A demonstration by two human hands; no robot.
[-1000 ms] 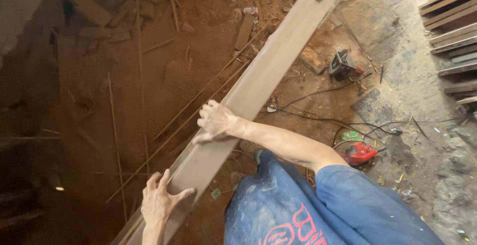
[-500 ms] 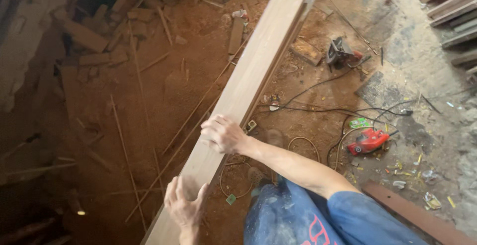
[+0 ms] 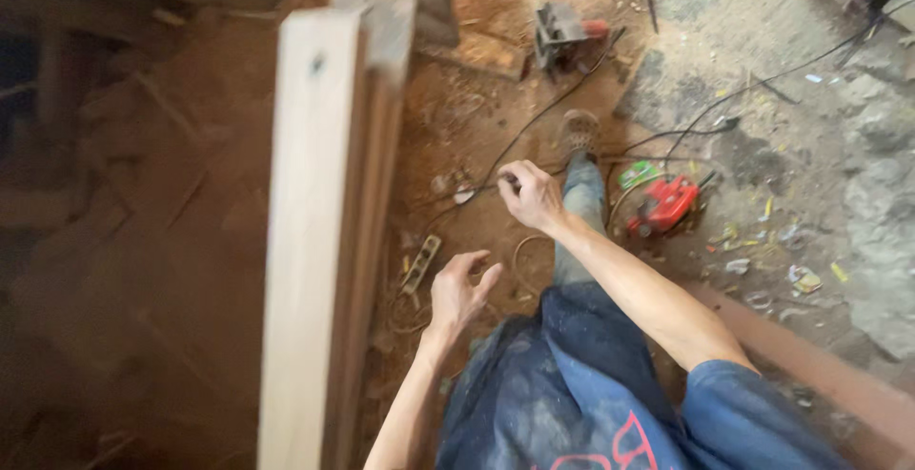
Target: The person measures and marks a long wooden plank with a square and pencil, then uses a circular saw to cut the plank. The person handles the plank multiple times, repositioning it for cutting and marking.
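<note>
Both my hands have come off the long pale wooden plank; half a second ago my right palm lay on its face and my left hand was reaching for its near end, and the board ran slantwise across the ground. Now it stands up along the left of my view, running from near the top down past the bottom edge, with a second darker board edge just behind it on its right. Neither hand touches it.

My left hand hangs open in the air just to the right of the plank, fingers spread and slightly curled, holding nothing. My right hand is further out and higher, loosely closed with the knuckles up; I cannot tell whether anything is pinched in it, though a thin black cable runs on the ground close by.

Below my hands is red-brown dirt floor littered with sawdust and scraps. A grey sandal on my foot shows beyond my right hand. A red power tool lies to the right of my leg, and a grey circular saw with a red handle sits further away near the top. My blue dusty shirt fills the bottom.
</note>
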